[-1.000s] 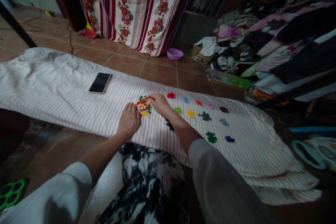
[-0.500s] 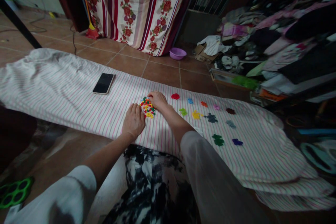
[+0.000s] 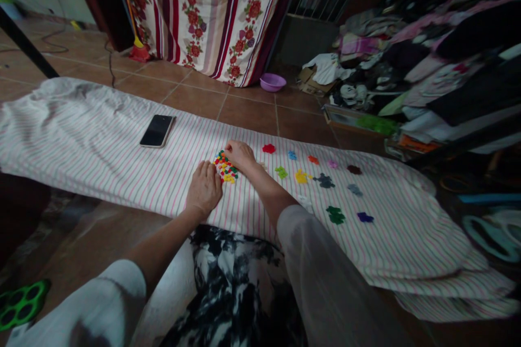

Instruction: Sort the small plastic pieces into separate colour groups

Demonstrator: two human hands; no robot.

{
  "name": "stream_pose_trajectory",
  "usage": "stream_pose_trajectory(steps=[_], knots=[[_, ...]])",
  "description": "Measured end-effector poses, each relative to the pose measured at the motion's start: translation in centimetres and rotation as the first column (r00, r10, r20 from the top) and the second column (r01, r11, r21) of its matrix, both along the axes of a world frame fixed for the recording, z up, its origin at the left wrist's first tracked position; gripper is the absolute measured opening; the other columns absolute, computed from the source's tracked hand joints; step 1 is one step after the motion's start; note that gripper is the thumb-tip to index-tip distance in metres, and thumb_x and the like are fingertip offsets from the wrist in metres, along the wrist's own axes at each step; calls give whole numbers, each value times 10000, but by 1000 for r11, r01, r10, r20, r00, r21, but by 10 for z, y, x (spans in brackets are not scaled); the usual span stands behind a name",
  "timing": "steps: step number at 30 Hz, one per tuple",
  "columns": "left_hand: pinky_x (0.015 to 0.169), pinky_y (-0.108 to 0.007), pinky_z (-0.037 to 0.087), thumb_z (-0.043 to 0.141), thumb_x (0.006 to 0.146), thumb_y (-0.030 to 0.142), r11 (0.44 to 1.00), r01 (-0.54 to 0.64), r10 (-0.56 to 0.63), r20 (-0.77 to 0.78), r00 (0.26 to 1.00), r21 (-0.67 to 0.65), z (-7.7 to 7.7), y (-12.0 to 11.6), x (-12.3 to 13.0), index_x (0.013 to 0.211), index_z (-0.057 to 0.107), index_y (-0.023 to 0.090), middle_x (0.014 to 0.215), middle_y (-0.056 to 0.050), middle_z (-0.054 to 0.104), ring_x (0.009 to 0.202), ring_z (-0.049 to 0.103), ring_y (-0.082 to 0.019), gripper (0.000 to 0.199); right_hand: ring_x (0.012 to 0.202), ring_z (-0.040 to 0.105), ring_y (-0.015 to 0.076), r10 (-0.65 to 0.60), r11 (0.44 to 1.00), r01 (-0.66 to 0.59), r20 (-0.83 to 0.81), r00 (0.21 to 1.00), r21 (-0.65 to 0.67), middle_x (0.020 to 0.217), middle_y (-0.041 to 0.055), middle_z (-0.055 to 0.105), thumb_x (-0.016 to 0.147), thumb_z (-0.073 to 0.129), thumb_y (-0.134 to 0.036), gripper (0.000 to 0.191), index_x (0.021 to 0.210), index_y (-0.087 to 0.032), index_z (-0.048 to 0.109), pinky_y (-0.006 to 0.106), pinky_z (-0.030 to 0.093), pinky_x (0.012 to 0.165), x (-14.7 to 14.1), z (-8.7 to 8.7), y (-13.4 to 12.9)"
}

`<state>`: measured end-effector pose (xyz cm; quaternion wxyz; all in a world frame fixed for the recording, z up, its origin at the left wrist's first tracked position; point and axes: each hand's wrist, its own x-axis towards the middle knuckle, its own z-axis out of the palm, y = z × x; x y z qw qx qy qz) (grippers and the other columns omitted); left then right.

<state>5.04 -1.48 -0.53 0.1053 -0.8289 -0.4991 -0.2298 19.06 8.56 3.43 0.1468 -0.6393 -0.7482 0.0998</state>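
Observation:
A mixed pile of small coloured pieces (image 3: 227, 168), mostly red, yellow, green, orange and white, lies on the striped cloth (image 3: 252, 211). My left hand (image 3: 203, 187) rests flat on the cloth against the pile's left side, fingers stretched forward. At the pile's far right edge, my right hand (image 3: 240, 155) is closed, fingertips pinched together and pointing down; whatever they hold is too small to make out. To the right lie single-colour heaps, among them a red heap (image 3: 268, 148), a lime green heap (image 3: 281, 172), a yellow heap (image 3: 301, 176) and a dark grey heap (image 3: 324, 180).
A phone (image 3: 157, 131) lies on the cloth at the left. Farther right are a dark green heap (image 3: 336, 215) and a dark blue heap (image 3: 365, 217). Beyond the cloth, a purple basin (image 3: 273, 82) stands on the tiled floor before a flowered curtain (image 3: 215, 16).
My right hand has shifted slightly at the pile's edge, its fingers drawn closer together. My left hand stays beside the pile. The whole view has moved a little.

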Motion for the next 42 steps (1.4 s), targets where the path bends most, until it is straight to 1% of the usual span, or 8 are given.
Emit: stream_pose_trajectory(steps=[5, 10, 16, 23, 27, 32, 36, 42], knots=[[1087, -523, 378, 334, 917, 159, 1000, 7, -6, 22, 1000, -23, 2, 0, 0, 890, 597, 124, 1091, -173, 621, 1181, 521, -285, 266, 807, 644, 155, 21, 998, -10, -161, 987, 69, 870, 16, 727, 825, 549, -218, 164, 899, -209, 694, 236, 452, 732, 11, -1, -4], [1076, -526, 385, 316, 918, 153, 1000, 11, -11, 23, 1000, -6, 2, 0, 0, 908, 600, 120, 1078, -166, 616, 1162, 522, -282, 285, 782, 647, 145, -23, 998, 41, -335, 942, 48, 844, -4, 722, 774, 580, -183, 171, 900, -209, 693, 239, 470, 726, 23, 4, -5], [1077, -517, 382, 305, 921, 155, 1000, 11, -11, 3, 1000, 4, 2, 0, 0, 898, 603, 117, 1058, -170, 614, 1138, 523, -284, 302, 755, 638, 151, -75, 991, 115, -414, 907, 72, 812, -10, 702, 738, 594, -204, 164, 869, -215, 692, 267, 490, 739, 48, -1, -8], [1062, -511, 399, 280, 926, 152, 1000, 7, -7, 34, 999, 2, 0, 1, -1, 967, 598, 101, 1057, -167, 608, 1127, 516, -281, 325, 818, 651, 167, -144, 966, 222, -441, 886, 132, 875, 17, 723, 728, 516, -167, 251, 871, -202, 720, 288, 496, 828, 99, -8, -9], [1058, -530, 395, 295, 923, 157, 1000, 19, -19, 8, 1000, 13, 0, 1, -1, 934, 606, 124, 1060, -156, 615, 1139, 519, -285, 313, 859, 662, 178, -233, 943, 308, -412, 881, 127, 916, 33, 740, 727, 498, -157, 284, 888, -193, 729, 315, 495, 881, 125, -7, -11], [1059, -530, 391, 297, 917, 164, 1000, 16, -16, 12, 1000, -4, 2, 0, -1, 886, 602, 143, 1042, -157, 616, 1134, 520, -288, 307, 976, 665, 197, -404, 876, 468, -353, 844, 117, 1013, 60, 744, 736, 464, -122, 350, 948, -174, 737, 314, 481, 939, 158, -7, -13], [1069, -524, 382, 305, 910, 158, 1000, 26, -25, 62, 998, -16, 3, 0, 0, 896, 594, 152, 1042, -149, 612, 1139, 514, -281, 289, 983, 676, 200, -527, 813, 576, -316, 789, 83, 1018, 63, 745, 745, 480, -125, 363, 994, -185, 737, 308, 490, 930, 187, -11, -15], [1077, -522, 374, 309, 913, 161, 999, 24, -21, 62, 998, -35, 2, 0, 0, 944, 593, 144, 1052, -150, 612, 1150, 510, -280, 286, 994, 683, 220, -565, 799, 599, -286, 774, 43, 1015, 85, 743, 740, 494, -116, 373, 1014, -174, 741, 334, 497, 933, 211, -23, -17]])
